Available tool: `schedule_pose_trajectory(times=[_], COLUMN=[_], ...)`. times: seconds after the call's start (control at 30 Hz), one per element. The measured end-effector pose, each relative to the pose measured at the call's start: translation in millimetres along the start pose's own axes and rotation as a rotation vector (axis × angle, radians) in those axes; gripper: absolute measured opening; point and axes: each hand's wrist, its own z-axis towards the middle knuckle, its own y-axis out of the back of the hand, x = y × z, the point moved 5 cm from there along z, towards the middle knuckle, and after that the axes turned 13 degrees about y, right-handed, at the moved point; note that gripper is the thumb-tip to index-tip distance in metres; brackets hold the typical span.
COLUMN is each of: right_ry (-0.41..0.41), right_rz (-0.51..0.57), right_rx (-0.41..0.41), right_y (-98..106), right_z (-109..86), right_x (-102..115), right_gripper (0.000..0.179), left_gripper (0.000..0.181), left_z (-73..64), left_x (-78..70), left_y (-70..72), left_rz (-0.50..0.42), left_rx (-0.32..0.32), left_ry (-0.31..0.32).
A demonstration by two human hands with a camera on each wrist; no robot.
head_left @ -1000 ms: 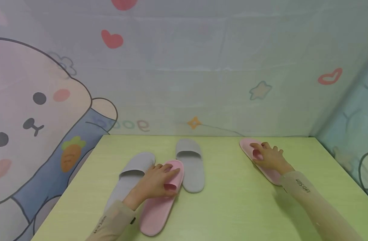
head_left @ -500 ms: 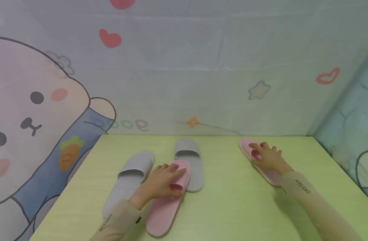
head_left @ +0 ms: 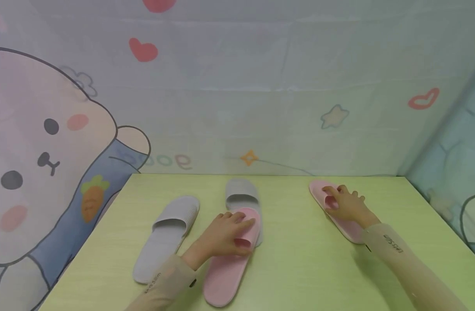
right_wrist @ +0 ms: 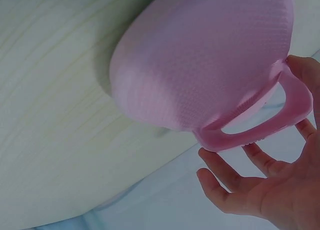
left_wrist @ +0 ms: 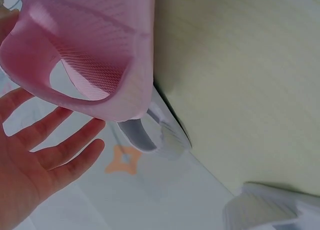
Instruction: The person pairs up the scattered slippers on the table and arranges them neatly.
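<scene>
My left hand grips a pink slipper across its strap, thumb on one side and fingers on the other. In the head view its toe end overlaps a grey slipper behind it; whether they touch I cannot tell. At the far right, my right hand holds the second pink slipper by the strap, fingers and thumb spanning it. The right wrist view shows that pink slipper close to the tabletop. Left of my left hand lies another grey slipper, toe angled to the back right.
The slippers are on a pale yellow-green table. Behind it hangs a printed curtain with hearts and a cartoon bear, meeting the table's back edge. Another printed sheet borders the right side.
My left hand has carried its pink slipper to the right, toward and partly over the back grey slipper in view. The right hand and its pink slipper have barely moved.
</scene>
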Motion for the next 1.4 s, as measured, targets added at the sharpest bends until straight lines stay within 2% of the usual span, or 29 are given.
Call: schedule_pose_trajectory(times=[0.27,0.47,0.83,1.4], right_ry=[0.013,-0.007,-0.024,-0.038], right_rz=[0.032,0.061,0.070,0.084], right_rx=[-0.015,0.033,0.061,0.045], right_y=[4,7,5,5], right_z=[-3.8,-6.3,-6.8,-11.9], right_x=[6,9,8,13], right_gripper=[0.058,0.059,0.062,0.064], left_gripper=[0.064,0.063,0.062,0.066], left_z=[9.2,14.3,22.2,33.9], left_x=[-18.3,-27.5,-33.9,-45.1], left_y=[-8.7,-9.4,-11.6,-14.9], left_rz=[0.052,0.052,0.041,0.024], left_rx=[0.006,0.001,0.026,-0.032], left_ry=[-0.028,-0.042,-0.019,0.007])
